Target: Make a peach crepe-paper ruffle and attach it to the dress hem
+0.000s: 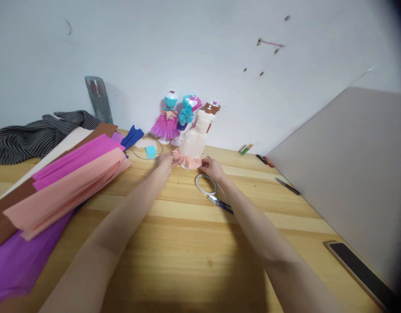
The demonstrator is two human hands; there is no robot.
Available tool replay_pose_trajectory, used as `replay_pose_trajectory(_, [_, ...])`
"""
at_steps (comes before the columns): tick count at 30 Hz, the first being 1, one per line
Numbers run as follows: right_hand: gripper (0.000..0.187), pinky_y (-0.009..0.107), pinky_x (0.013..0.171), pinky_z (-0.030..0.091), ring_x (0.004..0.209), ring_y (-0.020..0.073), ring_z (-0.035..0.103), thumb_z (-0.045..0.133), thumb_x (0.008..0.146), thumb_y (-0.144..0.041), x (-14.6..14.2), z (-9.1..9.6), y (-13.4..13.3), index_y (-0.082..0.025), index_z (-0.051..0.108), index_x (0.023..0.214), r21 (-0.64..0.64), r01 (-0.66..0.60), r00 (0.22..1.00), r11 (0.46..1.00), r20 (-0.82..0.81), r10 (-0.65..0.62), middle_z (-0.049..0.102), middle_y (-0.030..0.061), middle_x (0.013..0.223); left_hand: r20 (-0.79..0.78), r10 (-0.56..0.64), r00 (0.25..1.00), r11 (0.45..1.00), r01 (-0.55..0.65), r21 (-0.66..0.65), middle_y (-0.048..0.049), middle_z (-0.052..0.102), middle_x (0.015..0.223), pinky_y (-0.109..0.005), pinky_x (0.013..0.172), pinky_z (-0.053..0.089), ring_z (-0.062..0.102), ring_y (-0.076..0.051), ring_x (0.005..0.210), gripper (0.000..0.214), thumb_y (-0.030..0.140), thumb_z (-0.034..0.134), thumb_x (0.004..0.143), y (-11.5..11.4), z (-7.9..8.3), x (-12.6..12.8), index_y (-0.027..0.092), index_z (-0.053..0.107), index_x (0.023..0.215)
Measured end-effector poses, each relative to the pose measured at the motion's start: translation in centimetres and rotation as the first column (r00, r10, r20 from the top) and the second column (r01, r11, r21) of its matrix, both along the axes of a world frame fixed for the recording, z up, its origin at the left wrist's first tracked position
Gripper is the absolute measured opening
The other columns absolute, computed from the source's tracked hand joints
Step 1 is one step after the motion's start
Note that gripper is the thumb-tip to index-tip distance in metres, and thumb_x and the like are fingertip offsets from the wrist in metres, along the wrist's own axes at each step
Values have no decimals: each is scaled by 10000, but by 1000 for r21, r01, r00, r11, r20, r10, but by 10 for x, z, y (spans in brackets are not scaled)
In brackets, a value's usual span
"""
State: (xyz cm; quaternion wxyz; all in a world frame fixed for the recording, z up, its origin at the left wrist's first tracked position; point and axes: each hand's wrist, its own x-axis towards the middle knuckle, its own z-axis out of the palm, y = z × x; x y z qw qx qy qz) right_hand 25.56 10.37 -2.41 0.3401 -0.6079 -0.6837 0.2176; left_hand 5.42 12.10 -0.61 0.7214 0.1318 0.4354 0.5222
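Note:
A miniature dress form wears a cream paper dress (194,141) with a gathered peach ruffle (189,161) at its hem. At the ruffle's left edge, my left hand (167,161) is closed, fingers pinching the crinkled paper. My right hand (212,168) pinches the hem's right side, its fingertips partly hidden. Below the right hand lies a roll of white tape (205,184). Small thread snips (220,203) with blue handles rest beside the tape, partly behind my right forearm.
Two dressed mini forms, one in a purple skirt (166,127), stand by the wall. Crepe paper sheets (70,191) spread over the left, near a striped cloth (47,134) and a bottle (99,100). Tweezers (287,186) and a phone (360,274) lie along the right.

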Motion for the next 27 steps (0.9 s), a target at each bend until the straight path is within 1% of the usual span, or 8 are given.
replay_pose_trajectory(7, [103,260,601,414,638,172,588,619,625,-150,3,10,-17,-175,679,705,41,138,990,990,38,-139,684,42,690,-180,9,984,1000,-11,-13,-100,571,1180,-414,823,522,593,-208,993,357,326,547,887,-5,5,-10,151,535,1199])
replay_pose_trajectory(13, [130,260,567,384,559,159,537,583,639,-166,2,22,-53,-175,678,728,57,138,990,989,31,-140,624,16,581,-373,-170,912,984,175,-20,-97,587,1139,-391,799,527,601,-192,951,337,334,545,888,-34,16,-40,143,551,1166])
replay_pose_trajectory(15, [139,251,533,364,526,148,511,581,651,-186,-2,24,-71,-178,686,742,36,83,996,996,24,-84,602,0,554,-450,-238,861,967,255,-24,-65,623,983,-313,687,530,606,-141,791,269,339,524,900,-52,18,-47,132,586,1061])
replay_pose_trajectory(17, [162,247,521,365,525,146,519,560,678,-194,-8,22,-90,-184,695,767,7,21,1000,1000,10,-21,614,1,577,-526,-286,801,944,330,-11,-11,573,652,-207,469,408,493,-80,505,245,295,494,908,-76,20,-52,122,610,779])
replay_pose_trajectory(20, [205,273,562,420,564,173,575,522,760,-242,-18,16,-113,-197,710,827,-22,-74,997,997,-3,74,653,22,618,-628,-336,702,896,444,17,33,376,374,-224,358,166,281,-61,325,408,215,546,851,-117,23,-55,164,477,452])
replay_pose_trajectory(23, [261,357,771,483,846,247,662,490,827,-287,-29,12,-130,-223,715,944,9,-169,985,986,23,169,730,76,906,-716,-353,602,842,539,37,41,335,326,-247,392,144,266,-57,324,487,239,664,758,-152,26,-60,166,404,352])
replay_pose_trajectory(25, [309,407,896,462,1018,268,639,457,856,-286,-38,11,-141,-236,691,1051,-3,-236,970,972,58,236,700,83,1097,-869,-286,403,753,656,56,46,324,334,-249,427,165,287,-63,356,504,322,665,749,-169,28,-68,162,400,352])
replay_pose_trajectory(27, [354,433,936,454,1071,269,625,413,886,-299,-48,11,-153,-226,652,1137,-53,-296,948,954,103,300,672,87,1170,-983,-94,156,626,777,64,26,409,387,-243,481,249,389,-93,432,497,421,567,808,-180,28,-77,158,467,398])
